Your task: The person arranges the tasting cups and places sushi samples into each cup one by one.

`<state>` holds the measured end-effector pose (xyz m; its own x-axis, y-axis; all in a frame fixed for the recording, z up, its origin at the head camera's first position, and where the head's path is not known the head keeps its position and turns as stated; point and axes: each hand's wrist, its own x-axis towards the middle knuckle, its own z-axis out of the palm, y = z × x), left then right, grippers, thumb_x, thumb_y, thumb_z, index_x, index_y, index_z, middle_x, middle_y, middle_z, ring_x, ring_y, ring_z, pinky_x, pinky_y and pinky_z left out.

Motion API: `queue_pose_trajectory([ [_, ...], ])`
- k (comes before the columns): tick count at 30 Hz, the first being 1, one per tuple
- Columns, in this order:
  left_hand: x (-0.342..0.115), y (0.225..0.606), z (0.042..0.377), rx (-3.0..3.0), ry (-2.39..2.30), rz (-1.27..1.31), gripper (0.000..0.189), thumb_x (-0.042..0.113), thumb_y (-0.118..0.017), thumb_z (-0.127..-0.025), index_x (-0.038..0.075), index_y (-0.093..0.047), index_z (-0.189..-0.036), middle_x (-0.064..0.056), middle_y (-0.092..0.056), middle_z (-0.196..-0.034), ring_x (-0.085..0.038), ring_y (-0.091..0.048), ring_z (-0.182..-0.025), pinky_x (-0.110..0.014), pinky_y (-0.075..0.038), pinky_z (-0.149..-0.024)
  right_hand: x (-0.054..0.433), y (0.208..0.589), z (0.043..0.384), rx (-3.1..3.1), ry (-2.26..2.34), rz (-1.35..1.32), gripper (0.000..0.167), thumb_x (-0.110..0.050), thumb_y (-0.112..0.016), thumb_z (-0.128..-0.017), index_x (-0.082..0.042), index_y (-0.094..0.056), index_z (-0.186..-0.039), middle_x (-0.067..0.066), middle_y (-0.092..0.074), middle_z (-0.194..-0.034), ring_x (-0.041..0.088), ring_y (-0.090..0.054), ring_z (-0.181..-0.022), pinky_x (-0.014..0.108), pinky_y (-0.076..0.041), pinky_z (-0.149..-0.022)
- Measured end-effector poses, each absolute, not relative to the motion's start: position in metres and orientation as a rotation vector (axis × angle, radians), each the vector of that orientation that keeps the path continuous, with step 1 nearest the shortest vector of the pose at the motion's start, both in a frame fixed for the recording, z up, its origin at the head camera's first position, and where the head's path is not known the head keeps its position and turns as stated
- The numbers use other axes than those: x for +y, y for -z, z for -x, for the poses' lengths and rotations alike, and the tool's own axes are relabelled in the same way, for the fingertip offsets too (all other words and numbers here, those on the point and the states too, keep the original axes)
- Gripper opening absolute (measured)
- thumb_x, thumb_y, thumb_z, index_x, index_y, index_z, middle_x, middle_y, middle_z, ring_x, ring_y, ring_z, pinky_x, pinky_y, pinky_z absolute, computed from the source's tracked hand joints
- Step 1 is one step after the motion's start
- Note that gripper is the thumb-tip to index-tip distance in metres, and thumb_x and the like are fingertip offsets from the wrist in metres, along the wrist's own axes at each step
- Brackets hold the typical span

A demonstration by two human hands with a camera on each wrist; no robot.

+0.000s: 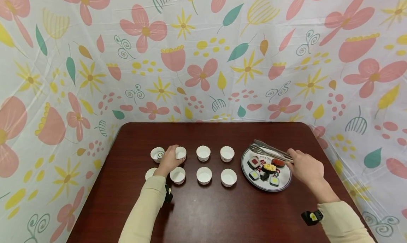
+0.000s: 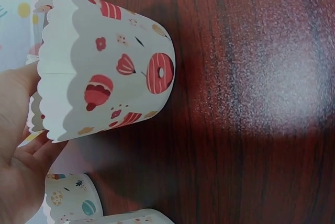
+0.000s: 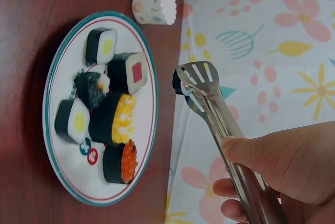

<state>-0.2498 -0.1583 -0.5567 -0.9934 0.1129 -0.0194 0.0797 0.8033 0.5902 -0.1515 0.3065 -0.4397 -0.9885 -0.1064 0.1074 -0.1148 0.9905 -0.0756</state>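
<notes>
My left hand [image 1: 169,160] is at the second paper baking cup [image 1: 181,153] of the back row, gripping it by its side between thumb and fingers. A nearer cup with red doughnut prints [image 2: 120,67] hides part of this grip in the left wrist view. In my right hand [image 1: 306,167] are metal tongs [image 3: 222,114], held over the plate's far edge. Between their slotted tips sits a small dark piece [image 3: 178,82], mostly hidden. Several toy sushi pieces lie on the round plate [image 3: 57,177], among them a yellow-topped one [image 1: 269,168] and an orange roe one [image 3: 120,162].
White scalloped cups stand in two rows left of the plate, including a front-row cup [image 1: 204,175] and a back-right cup [image 1: 227,154]. A small round piece [image 1: 160,154] shows in the back-left cup. Floral cloth [image 1: 203,59] surrounds the dark wooden table [image 1: 203,214].
</notes>
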Motion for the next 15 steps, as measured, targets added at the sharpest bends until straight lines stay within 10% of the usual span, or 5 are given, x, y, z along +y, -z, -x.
queue_pose_trajectory([
  [15, -0.158, 0.557, 0.248, 2.916, -0.964, -0.127, 0.066, 0.023, -0.072, -0.079, 0.007, -0.041, -0.135, -0.015, -0.045, -0.131, -0.033, -0.051, -0.113, -0.046, -0.046, -0.086, 0.273, 0.433, 0.162, -3.07, -0.144, -0.194, 0.036, -0.025, -0.066, -0.083, -0.008, -0.054, -0.112, 0.013, -0.061, -0.092, 0.024, -0.056, -0.059, 0.036, -0.039, -0.042],
])
